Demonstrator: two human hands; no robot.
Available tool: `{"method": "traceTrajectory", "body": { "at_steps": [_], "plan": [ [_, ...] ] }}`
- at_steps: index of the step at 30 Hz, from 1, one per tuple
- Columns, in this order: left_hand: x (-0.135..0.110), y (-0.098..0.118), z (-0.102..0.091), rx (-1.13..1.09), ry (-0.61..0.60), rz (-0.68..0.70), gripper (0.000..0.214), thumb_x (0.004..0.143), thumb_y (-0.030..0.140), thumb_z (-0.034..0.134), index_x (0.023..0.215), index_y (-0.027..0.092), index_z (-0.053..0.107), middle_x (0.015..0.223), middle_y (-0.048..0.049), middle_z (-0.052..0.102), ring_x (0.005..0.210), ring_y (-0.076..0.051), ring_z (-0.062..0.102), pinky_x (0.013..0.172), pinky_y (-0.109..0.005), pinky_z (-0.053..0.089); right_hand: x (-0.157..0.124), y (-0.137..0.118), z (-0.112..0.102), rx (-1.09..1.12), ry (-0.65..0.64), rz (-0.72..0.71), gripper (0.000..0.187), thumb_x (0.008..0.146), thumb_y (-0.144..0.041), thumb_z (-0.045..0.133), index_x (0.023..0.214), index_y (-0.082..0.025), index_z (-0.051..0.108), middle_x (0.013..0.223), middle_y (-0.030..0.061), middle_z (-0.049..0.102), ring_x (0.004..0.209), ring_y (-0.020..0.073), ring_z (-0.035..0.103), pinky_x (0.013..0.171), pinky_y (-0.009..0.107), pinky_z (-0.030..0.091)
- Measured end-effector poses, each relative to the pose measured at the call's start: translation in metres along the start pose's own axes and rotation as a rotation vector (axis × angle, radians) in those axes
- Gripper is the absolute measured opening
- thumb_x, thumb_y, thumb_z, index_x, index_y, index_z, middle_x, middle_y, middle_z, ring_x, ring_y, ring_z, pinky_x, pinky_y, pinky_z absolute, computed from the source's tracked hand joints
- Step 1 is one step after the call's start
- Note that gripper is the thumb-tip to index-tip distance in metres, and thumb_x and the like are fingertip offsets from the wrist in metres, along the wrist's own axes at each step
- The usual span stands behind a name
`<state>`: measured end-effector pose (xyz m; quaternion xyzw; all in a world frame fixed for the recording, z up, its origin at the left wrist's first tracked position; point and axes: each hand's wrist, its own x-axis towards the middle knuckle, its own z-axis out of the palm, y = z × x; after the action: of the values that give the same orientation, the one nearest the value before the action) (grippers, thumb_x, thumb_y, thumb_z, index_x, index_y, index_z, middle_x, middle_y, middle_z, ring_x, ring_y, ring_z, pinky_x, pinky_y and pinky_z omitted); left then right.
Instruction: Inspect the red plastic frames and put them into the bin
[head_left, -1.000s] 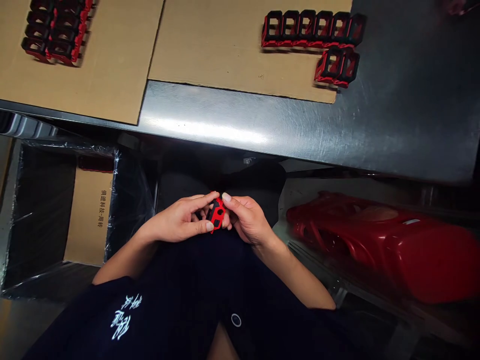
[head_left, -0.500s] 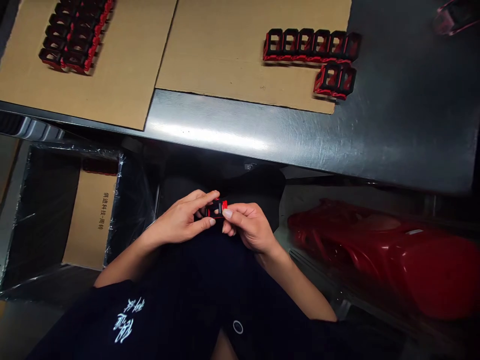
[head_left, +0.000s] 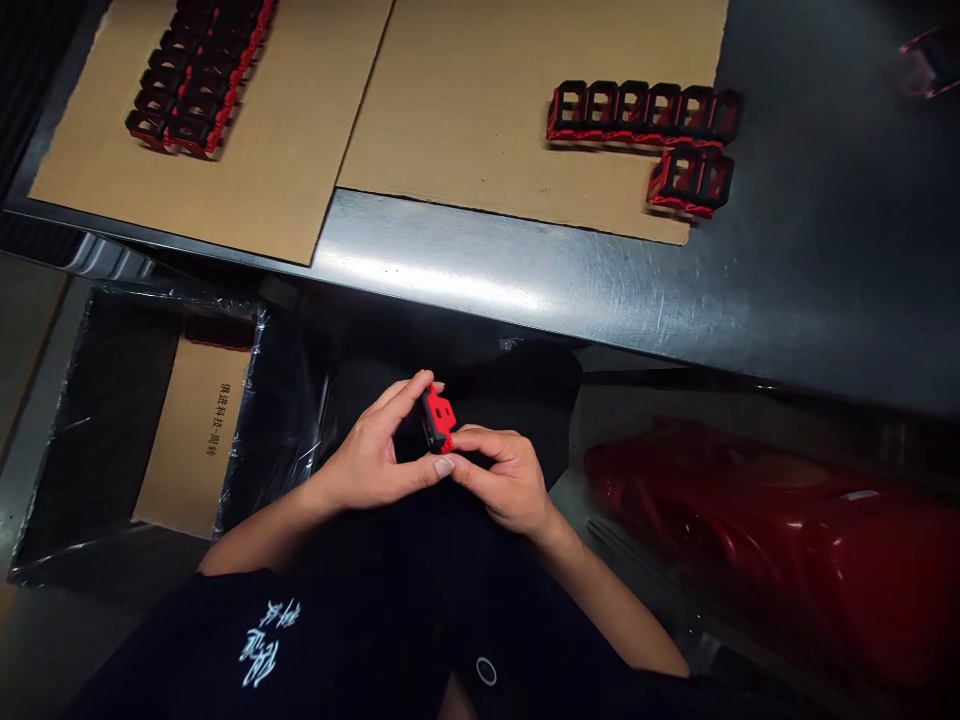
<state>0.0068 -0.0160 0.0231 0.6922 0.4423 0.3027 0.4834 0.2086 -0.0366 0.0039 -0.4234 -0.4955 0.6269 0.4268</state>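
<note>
Between my hands, above my lap, is a small red and black plastic frame (head_left: 440,415), its red side with small holes facing up. My left hand (head_left: 381,447) grips it from the left, fingers at its far end and thumb at its near end. My right hand (head_left: 504,474) pinches its near right corner between thumb and fingers. Similar red and black frames stand in a row (head_left: 634,115) on the cardboard, with a pair (head_left: 690,182) just below the row's right end. A longer double row of such frames (head_left: 196,80) stands at the upper left.
A metal table (head_left: 480,262) spans the top, with cardboard sheets (head_left: 465,150) on it. At left, a plastic-lined bin (head_left: 64,450) holds a cardboard piece (head_left: 196,430). Red plastic bags (head_left: 787,520) lie at right below the table. Another dark red item (head_left: 934,62) is at the upper right.
The frame has been turned in my hands, so its red side now shows instead of its open middle. The camera view has shifted slightly, moving the surroundings rightward.
</note>
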Motion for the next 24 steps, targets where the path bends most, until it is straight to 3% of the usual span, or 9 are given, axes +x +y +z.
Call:
{"method": "traceTrajectory", "body": {
  "at_steps": [5,10,18,24],
  "plan": [
    [0.000,0.002,0.005,0.043,0.049,0.096,0.095,0.081,0.039,0.081,0.160,0.029,0.029,0.145,-0.0155,0.054,0.129,-0.030,0.060,0.111,-0.052,0.052,-0.001,0.005,0.003,-0.007,-0.028,-0.037,0.007,0.088,-0.029,0.076,0.092,-0.025,0.080,0.083,0.0054,0.078,0.074,0.0216,0.073,0.071,0.035,0.056],
    [0.000,0.000,0.008,-0.003,0.076,0.156,0.093,0.083,0.029,0.080,0.160,0.027,0.028,0.146,-0.0179,0.052,0.123,-0.028,0.065,0.105,-0.048,0.057,0.000,0.004,0.005,-0.044,-0.015,-0.081,0.004,0.088,-0.025,0.075,0.089,-0.024,0.079,0.083,0.0052,0.078,0.075,0.0209,0.073,0.072,0.035,0.057],
    [-0.002,-0.007,0.016,-0.019,0.109,0.334,0.101,0.084,0.015,0.075,0.163,0.020,0.012,0.148,-0.0236,0.049,0.126,-0.029,0.065,0.102,-0.044,0.060,0.001,0.003,0.003,-0.102,-0.045,-0.083,0.012,0.088,-0.017,0.069,0.089,-0.024,0.079,0.086,0.0043,0.079,0.078,0.0198,0.074,0.075,0.033,0.059],
    [-0.004,-0.008,0.018,0.112,0.169,0.400,0.103,0.084,0.016,0.074,0.163,0.013,0.007,0.141,-0.0255,0.054,0.117,-0.025,0.068,0.096,-0.042,0.062,-0.001,-0.005,-0.006,-0.134,0.112,-0.075,0.019,0.088,-0.014,0.065,0.095,-0.025,0.079,0.096,0.0043,0.079,0.090,0.0200,0.075,0.084,0.034,0.060]
  ]
}}
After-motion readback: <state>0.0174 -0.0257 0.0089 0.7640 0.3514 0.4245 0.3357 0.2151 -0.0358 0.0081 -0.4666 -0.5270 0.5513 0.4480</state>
